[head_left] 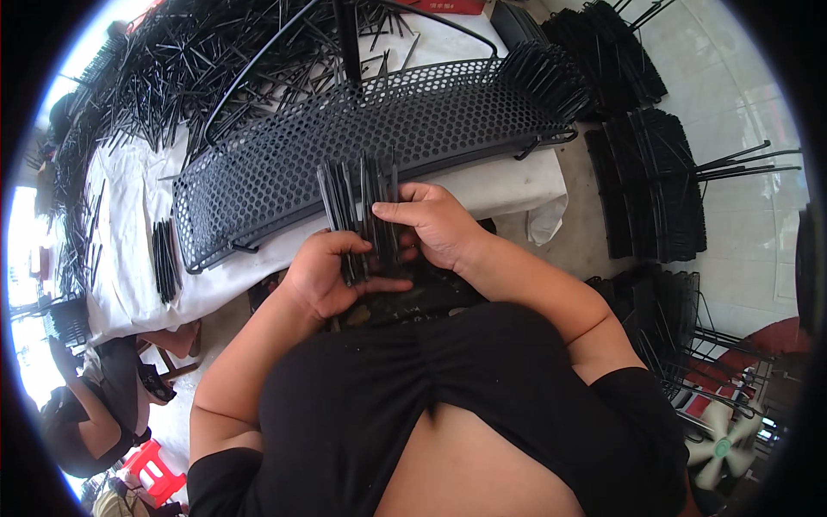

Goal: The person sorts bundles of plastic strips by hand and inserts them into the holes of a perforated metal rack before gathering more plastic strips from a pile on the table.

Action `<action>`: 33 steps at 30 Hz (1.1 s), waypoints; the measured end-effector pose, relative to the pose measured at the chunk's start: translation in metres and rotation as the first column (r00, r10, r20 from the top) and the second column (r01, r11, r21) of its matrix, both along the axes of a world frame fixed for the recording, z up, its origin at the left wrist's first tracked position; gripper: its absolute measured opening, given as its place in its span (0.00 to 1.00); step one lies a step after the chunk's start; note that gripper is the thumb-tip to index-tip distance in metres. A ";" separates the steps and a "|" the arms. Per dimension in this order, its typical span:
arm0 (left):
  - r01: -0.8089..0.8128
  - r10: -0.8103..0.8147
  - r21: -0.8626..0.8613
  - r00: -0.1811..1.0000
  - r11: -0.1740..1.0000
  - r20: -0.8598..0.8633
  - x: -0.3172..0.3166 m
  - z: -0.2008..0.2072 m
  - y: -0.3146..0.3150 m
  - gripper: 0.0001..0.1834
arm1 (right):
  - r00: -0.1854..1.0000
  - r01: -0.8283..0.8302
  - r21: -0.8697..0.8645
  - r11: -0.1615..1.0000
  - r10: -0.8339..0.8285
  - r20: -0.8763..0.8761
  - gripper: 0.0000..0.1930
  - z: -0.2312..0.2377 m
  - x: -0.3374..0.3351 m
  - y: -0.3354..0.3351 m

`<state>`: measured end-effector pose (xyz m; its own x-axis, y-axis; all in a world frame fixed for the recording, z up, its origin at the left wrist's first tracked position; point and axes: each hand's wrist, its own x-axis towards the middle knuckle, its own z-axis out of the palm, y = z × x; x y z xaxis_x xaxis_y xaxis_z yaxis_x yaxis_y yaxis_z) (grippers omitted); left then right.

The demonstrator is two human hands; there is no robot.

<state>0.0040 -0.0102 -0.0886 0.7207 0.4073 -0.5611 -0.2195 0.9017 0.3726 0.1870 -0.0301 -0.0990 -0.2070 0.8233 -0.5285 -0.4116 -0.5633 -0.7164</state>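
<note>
A loose bundle of thin black sticks (351, 194) stands roughly upright between my hands, above my lap. My left hand (326, 274) is wrapped round its lower left part, with the thumb across the front. On the right side, my right hand (438, 222) grips more of the sticks, its thumb pressed on their front and several fingers hidden behind. Just beyond the bundle lies a long black shelf of perforated metal (284, 168) with a wire frame; the stick tops overlap its near edge.
A big tangled heap of black sticks (202, 65) covers the far left of the white-covered table (129, 215). One small bundle (164, 261) lies left. Stacked black racks (650, 185) with protruding rods stand right, near a fan (722, 444). Another person (95, 418) sits left near a red stool (155, 472).
</note>
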 end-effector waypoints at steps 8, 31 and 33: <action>-0.018 0.018 0.001 0.998 1.000 0.053 -0.004 0.002 -0.007 0.26 | 0.995 0.063 0.029 0.998 -0.061 -0.074 0.09 -0.005 -0.008 -0.006; -0.002 0.036 0.157 0.976 0.988 -0.214 0.000 0.001 -0.013 0.17 | 0.996 -0.082 0.127 0.989 0.077 0.042 0.07 -0.012 -0.011 0.003; 0.012 0.030 0.172 0.970 0.985 -0.240 0.003 0.002 -0.014 0.16 | 0.996 -0.083 0.203 0.976 0.078 0.033 0.08 -0.011 -0.009 0.005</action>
